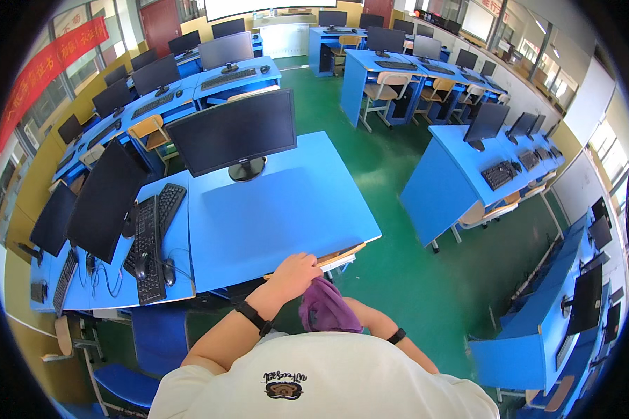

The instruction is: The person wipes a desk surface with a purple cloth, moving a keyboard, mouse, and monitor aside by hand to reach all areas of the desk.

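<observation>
My left hand [296,272] is curled over the wooden chair backrest [340,255] at the near edge of a blue desk [293,209]. A crumpled purple cloth [330,309] hangs just below its fingers, close to my shirt. My right hand [354,305] reaches in behind the cloth from the right; its fingers are hidden. On the desk's far side stands a black monitor [233,133], its screen dark.
To the left, two overlapping keyboards [148,246] and mice [169,272] lie beside another monitor [102,201]. A blue chair [157,340] stands at lower left. Green floor [372,183] runs between the desk and another desk row [451,183] on the right.
</observation>
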`<state>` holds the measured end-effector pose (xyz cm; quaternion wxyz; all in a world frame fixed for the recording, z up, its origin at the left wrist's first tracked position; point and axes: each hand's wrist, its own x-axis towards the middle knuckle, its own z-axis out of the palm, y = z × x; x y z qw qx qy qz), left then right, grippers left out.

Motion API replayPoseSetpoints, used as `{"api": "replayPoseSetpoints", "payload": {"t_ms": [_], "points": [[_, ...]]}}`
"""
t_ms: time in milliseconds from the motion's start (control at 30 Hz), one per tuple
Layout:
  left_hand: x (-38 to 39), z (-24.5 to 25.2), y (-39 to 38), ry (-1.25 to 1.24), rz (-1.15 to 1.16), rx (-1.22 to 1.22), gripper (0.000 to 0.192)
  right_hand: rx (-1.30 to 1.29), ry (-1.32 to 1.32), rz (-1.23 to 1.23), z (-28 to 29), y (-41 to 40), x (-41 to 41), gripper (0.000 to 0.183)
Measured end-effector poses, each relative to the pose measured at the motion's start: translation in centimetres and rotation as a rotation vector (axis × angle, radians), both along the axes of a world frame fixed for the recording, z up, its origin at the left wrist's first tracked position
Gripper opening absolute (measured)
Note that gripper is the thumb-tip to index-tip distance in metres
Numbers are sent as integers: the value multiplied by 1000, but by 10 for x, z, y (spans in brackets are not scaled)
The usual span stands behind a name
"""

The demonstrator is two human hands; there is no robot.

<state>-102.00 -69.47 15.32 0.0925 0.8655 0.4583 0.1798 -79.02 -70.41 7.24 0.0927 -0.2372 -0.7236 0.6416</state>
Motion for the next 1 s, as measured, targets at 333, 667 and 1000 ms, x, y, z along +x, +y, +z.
{"api": "replayPoseSetpoints", "payload": {"t_ms": [333,667,1000], "points": [[-22,-7,-2,-177,218,-28,14,-832,240,-120,0,14,-22,63],[-22,-21,-18,-136,326,16,29,-206,269,120,-16,16,-54,44],[-150,-90,-94,-260,956,-309,45,-177,287,-595,12,125,-20,43]]}}
